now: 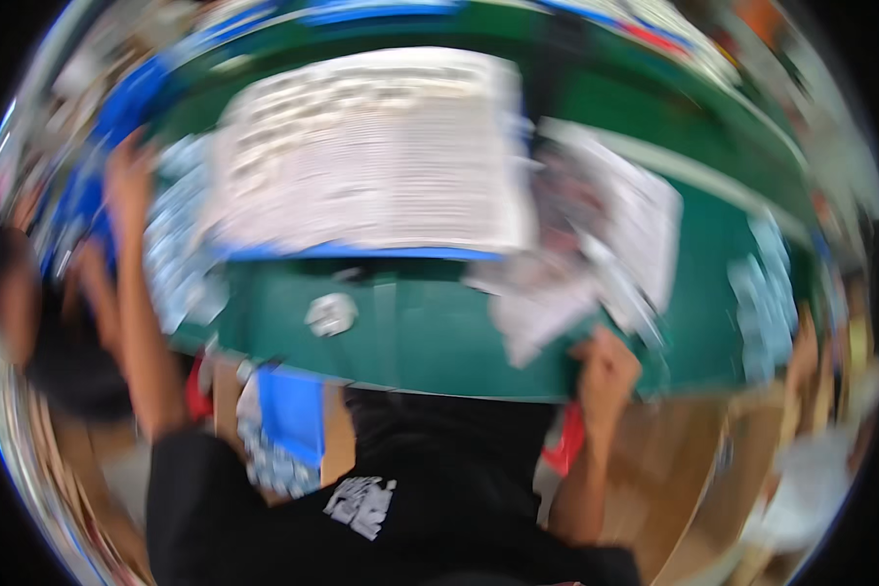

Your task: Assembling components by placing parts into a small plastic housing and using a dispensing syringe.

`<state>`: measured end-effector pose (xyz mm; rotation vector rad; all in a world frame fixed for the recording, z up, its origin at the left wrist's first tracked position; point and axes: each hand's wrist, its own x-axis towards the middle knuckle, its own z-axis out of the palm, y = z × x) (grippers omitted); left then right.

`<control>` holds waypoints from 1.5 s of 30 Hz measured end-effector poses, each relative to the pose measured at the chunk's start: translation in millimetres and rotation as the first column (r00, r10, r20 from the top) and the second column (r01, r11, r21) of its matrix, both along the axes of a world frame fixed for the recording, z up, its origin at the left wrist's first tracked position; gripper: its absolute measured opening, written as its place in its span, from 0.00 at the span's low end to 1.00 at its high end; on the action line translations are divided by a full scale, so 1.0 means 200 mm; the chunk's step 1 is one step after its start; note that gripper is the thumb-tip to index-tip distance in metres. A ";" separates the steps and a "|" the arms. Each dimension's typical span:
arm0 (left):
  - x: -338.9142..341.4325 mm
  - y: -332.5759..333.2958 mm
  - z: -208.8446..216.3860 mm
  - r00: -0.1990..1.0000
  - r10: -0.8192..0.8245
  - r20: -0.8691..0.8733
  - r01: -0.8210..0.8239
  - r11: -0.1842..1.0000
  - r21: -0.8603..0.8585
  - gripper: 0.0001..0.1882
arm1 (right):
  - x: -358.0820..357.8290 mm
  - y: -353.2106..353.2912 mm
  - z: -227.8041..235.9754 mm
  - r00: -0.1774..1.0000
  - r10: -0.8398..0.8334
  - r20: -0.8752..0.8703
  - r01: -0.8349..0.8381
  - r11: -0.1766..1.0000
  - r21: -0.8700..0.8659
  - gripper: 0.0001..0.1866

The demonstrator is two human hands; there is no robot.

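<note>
The whole view is smeared by motion. My left hand is raised at the far left of the table, beside a pile of light blue pieces and a bright blue thing behind it. Its fingers are too blurred to read. At the front edge, right of centre, my right hand is curled closed; what it holds, if anything, is hidden. Just beyond that hand lie a long whitish object and a clear plastic bag with dark contents, over white paper sheets.
A wide white tray-like stack with a blue edge fills the middle of the green table. Near the front sits a small white lump. Below is a cardboard box. Other people are close by at left and right.
</note>
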<state>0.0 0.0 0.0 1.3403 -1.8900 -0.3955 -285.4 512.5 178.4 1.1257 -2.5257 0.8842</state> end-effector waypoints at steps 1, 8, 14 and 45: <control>-0.28 0.36 0.11 0.930 -0.109 -0.350 0.098 0.994 -0.051 0.20 | -0.35 0.06 0.13 0.999 0.048 -0.016 -0.048 0.998 -0.044 0.25; -0.29 1.42 0.48 0.525 -0.802 -0.283 0.849 0.515 0.118 0.06 | -0.31 -0.17 -0.40 0.897 -0.436 0.071 0.429 0.824 -0.369 0.14; -0.45 1.67 0.25 0.394 -0.848 -0.355 0.918 0.350 0.184 0.04 | -0.90 0.21 -0.71 0.722 -0.689 -0.068 0.684 0.725 -0.080 0.13; -1.15 1.72 0.34 0.339 -0.864 -0.372 0.940 0.294 0.175 0.39 | 0.24 -0.09 -0.72 -0.179 0.976 0.127 0.574 0.209 -0.792 0.24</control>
